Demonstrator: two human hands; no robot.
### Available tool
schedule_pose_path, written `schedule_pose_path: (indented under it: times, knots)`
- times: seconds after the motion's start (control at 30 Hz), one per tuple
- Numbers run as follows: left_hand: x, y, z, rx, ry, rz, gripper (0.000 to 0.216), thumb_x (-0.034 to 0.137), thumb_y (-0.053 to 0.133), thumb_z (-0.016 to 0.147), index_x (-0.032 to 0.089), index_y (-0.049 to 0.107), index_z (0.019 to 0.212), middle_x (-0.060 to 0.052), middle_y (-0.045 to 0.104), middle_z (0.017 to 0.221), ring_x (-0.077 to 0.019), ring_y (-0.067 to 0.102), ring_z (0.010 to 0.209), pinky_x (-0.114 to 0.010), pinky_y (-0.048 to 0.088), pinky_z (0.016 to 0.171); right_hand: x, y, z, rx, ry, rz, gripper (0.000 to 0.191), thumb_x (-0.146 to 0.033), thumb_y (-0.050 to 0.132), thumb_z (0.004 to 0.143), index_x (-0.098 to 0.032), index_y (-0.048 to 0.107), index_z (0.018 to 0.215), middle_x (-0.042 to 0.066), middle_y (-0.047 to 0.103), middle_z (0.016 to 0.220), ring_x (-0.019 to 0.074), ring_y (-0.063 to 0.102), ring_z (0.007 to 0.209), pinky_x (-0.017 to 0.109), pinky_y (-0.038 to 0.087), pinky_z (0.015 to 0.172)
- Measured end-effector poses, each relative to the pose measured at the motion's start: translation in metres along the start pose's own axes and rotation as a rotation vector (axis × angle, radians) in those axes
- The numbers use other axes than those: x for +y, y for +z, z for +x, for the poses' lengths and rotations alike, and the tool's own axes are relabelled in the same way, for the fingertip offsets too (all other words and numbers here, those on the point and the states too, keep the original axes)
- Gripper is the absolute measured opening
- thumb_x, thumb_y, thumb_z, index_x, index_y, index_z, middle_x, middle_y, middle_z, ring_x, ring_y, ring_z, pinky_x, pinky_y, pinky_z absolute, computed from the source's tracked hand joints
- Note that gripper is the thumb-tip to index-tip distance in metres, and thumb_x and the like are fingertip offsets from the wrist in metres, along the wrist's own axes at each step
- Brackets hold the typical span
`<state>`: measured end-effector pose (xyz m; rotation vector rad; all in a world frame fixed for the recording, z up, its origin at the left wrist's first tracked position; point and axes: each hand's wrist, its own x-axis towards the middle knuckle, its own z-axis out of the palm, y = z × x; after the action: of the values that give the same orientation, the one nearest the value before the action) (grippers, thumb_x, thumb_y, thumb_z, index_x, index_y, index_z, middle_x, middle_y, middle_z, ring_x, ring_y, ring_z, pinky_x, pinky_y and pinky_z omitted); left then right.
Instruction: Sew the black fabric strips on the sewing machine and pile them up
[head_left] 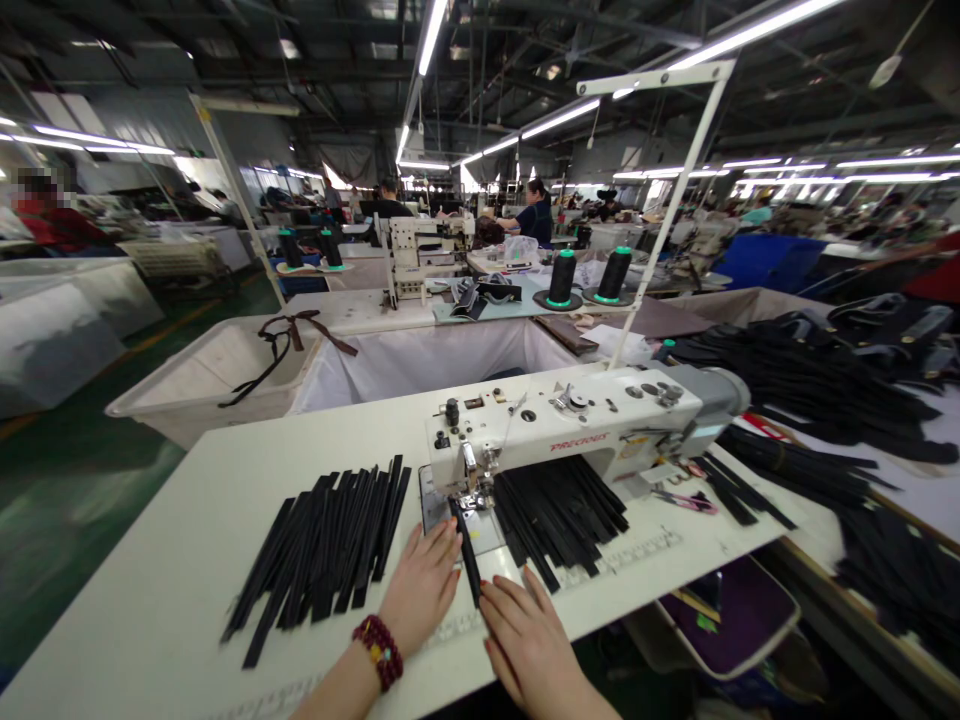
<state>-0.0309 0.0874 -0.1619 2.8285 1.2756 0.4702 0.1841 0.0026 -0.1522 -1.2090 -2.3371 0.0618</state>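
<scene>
A white sewing machine (570, 425) stands on a white table (172, 560). A narrow black strap (469, 560) runs from under its presser foot toward me. My left hand (421, 588), with a bead bracelet on the wrist, lies flat on the table just left of the strap, fingers stretched toward the needle. My right hand (529, 640) lies flat just right of the strap, fingers spread along it. Both hands press beside the strap and grip nothing. A fanned row of black straps (322, 545) lies to the left. Another pile of black straps (559, 510) sits under the machine arm.
Pink scissors (686, 500) lie right of the machine. Heaps of black straps (810, 390) cover the table at right. White fabric bins (225, 375) stand behind the table. Thread cones (562, 278) and other machines sit further back, with people at distant stations.
</scene>
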Motion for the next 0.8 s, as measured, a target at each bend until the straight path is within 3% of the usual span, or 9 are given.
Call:
schedule_pose_path:
  times: [0.43, 0.8]
  knots:
    - [-0.015, 0.003, 0.015, 0.004, -0.019, 0.023, 0.043, 0.016, 0.051, 0.09, 0.014, 0.06, 0.132, -0.014, 0.057, 0.143, -0.0298, 0.053, 0.131, -0.056, 0.042, 0.11, 0.015, 0.021, 0.028, 0.038, 0.077, 0.088, 0.027, -0.023, 0.06, 0.095, -0.021, 0.061, 0.122, 0.004, 0.07, 0.119, 0.0214, 0.059, 0.116, 0.048, 0.012, 0.123]
    - [-0.033, 0.016, 0.019, 0.036, -0.004, 0.028, 0.041, 0.02, 0.046, 0.094, 0.016, 0.058, 0.134, -0.014, 0.06, 0.139, -0.0304, 0.052, 0.132, -0.057, 0.042, 0.109, 0.035, 0.026, 0.059, -0.052, 0.019, -0.008, 0.035, -0.014, 0.06, 0.091, -0.019, 0.062, 0.125, 0.008, 0.068, 0.119, 0.0234, 0.057, 0.117, 0.052, 0.016, 0.122]
